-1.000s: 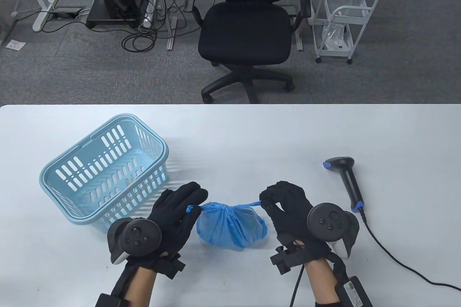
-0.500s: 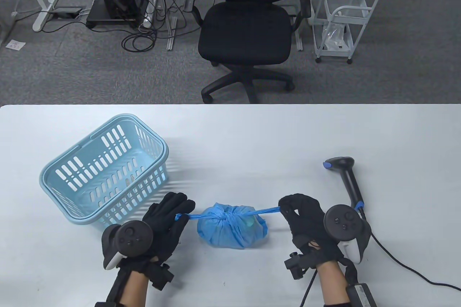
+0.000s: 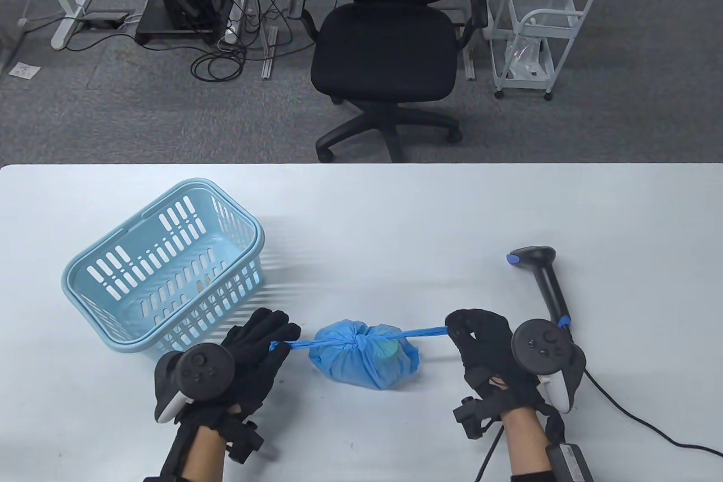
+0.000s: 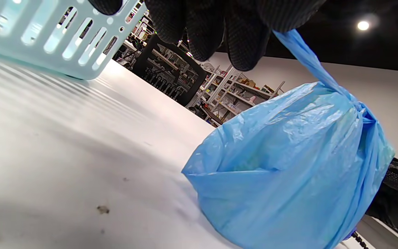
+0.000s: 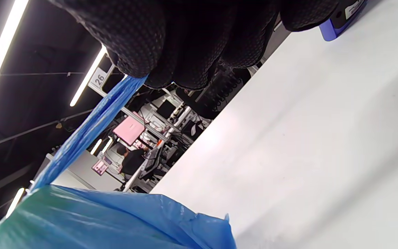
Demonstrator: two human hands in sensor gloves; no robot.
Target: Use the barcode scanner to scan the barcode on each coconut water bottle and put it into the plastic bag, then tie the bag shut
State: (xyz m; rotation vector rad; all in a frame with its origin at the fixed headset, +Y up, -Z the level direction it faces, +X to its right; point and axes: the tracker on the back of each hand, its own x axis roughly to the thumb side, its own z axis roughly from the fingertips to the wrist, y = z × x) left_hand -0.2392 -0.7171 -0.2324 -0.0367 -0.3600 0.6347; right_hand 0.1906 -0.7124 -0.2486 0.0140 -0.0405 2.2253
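Observation:
A blue plastic bag (image 3: 364, 359) sits knotted on the white table (image 3: 395, 211), bulging with its contents; something green shows faintly through the film. My left hand (image 3: 270, 339) pinches the bag's left tail, which runs taut to the knot (image 3: 355, 340). My right hand (image 3: 458, 328) pinches the right tail, also stretched tight. In the left wrist view the bag (image 4: 288, 166) fills the right half, its tail rising to my fingertips (image 4: 244, 45). In the right wrist view the other tail (image 5: 88, 131) comes out from under my curled fingers (image 5: 143, 45). The barcode scanner (image 3: 545, 278) lies to the right of my right hand.
A light blue slotted basket (image 3: 164, 267) stands at the left, close behind my left hand, and shows in the left wrist view as basket (image 4: 47, 34). The scanner's black cable (image 3: 621, 408) trails to the right edge. An office chair (image 3: 390, 47) stands beyond the table.
Both hands have drawn apart and toward the near edge, pulling the two tails outward. The knot has cinched down tight on top of the bag.

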